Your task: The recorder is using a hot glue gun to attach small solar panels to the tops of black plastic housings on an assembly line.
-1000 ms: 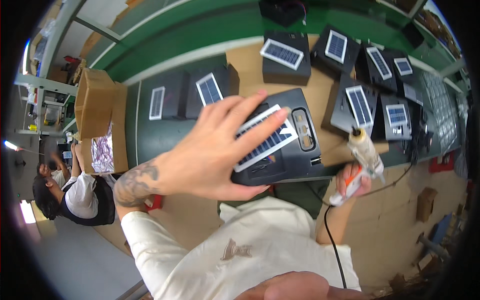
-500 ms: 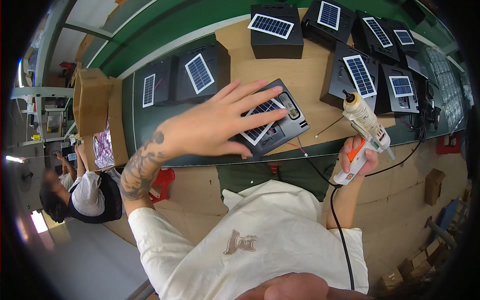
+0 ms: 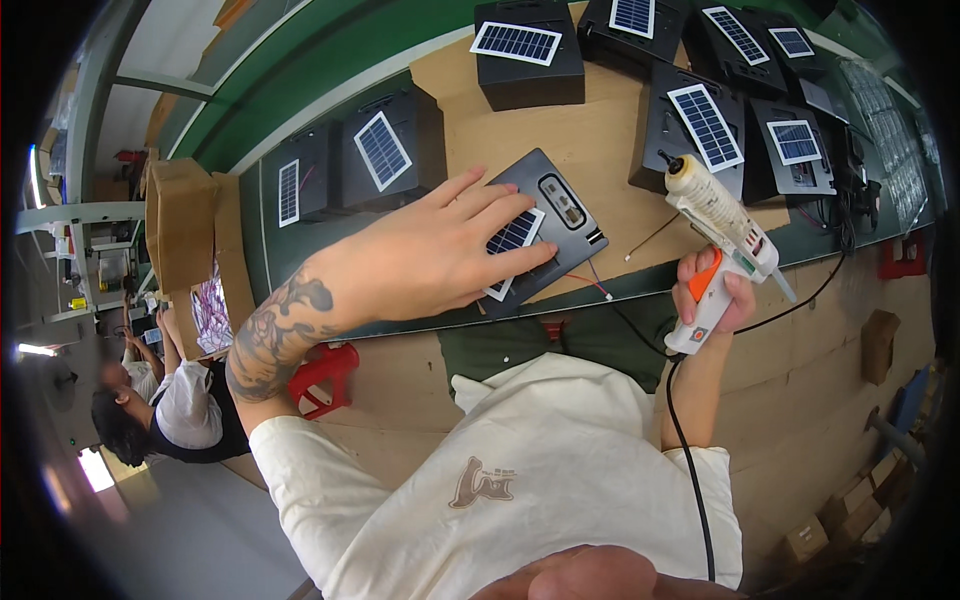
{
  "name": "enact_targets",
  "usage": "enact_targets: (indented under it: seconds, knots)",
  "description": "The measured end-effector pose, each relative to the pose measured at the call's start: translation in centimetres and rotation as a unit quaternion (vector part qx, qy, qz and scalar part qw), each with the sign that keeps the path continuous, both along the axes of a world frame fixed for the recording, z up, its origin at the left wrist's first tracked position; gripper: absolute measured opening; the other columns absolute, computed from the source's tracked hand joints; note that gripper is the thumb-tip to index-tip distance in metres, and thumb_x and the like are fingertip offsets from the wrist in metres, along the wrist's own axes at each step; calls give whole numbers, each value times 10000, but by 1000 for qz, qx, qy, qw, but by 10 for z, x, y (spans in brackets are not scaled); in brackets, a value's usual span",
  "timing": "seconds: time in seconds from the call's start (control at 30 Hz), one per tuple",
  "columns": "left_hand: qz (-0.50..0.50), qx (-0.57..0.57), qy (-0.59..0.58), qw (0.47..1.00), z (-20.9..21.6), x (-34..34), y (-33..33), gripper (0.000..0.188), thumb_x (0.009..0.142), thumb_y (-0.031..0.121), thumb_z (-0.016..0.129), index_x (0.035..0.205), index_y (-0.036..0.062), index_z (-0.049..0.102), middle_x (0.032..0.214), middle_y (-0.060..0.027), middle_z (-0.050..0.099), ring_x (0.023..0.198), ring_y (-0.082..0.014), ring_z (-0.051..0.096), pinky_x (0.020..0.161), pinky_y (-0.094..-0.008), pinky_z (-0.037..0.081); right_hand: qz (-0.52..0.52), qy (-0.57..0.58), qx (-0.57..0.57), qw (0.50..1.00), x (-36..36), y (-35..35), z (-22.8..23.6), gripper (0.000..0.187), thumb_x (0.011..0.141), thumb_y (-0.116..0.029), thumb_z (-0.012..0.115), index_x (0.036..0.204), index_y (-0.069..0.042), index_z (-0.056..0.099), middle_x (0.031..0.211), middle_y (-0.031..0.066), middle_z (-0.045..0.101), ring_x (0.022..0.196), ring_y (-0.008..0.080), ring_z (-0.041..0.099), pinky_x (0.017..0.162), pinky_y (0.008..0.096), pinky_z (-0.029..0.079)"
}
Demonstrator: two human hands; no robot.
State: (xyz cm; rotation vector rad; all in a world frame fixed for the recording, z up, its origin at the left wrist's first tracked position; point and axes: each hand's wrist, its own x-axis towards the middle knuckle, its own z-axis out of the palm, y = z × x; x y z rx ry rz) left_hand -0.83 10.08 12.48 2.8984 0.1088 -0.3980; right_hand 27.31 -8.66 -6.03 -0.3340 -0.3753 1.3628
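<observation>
My left hand (image 3: 455,245) lies with fingers spread on a small solar panel (image 3: 517,232), which sits on the top face of a black plastic box (image 3: 585,228). Part of the panel is hidden under the hand. A recessed slot (image 3: 562,203) shows in the box beyond my fingertips, and thin red and blue wires with a white connector (image 3: 607,296) hang from its near side. In my right hand (image 3: 735,300) is a hot glue gun (image 3: 712,215), gripped by its white handle, orange trigger under the fingers. Its dark nozzle points up and away, apart from the box.
More black boxes with solar panels (image 3: 515,43) stand at the back, left and right on the green table (image 3: 265,190) and its cardboard sheet (image 3: 450,80). A black cable (image 3: 680,430) trails from the glue gun. At left are cardboard boxes (image 3: 180,215), a red stool (image 3: 325,380) and a seated person.
My left hand has drawn back slightly toward the left and near side over the panel, baring more of the slot. The right hand still holds the glue gun. The whole view has shifted a little.
</observation>
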Motion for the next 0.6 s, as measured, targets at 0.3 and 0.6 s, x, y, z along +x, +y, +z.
enact_targets:
  seconds: [0.3,0.6]
  knots:
    - [81,-48,-113,989,-16,-16,-25,650,687,171,794,1290,140,554,1339,-229,429,1214,-396,474,970,-436,475,11,-9,-17,1000,5,0,2,401,786,-242,567,1010,90,588,951,334,601,462,335,577,416,353,496]
    - [206,-193,-382,880,-97,-56,-44,642,662,174,837,1244,99,575,1452,-265,280,1308,-459,409,1018,-519,452,106,-160,-53,980,-6,1,59,450,745,-233,608,1045,101,588,1007,280,631,958,436,655,679,429,598]
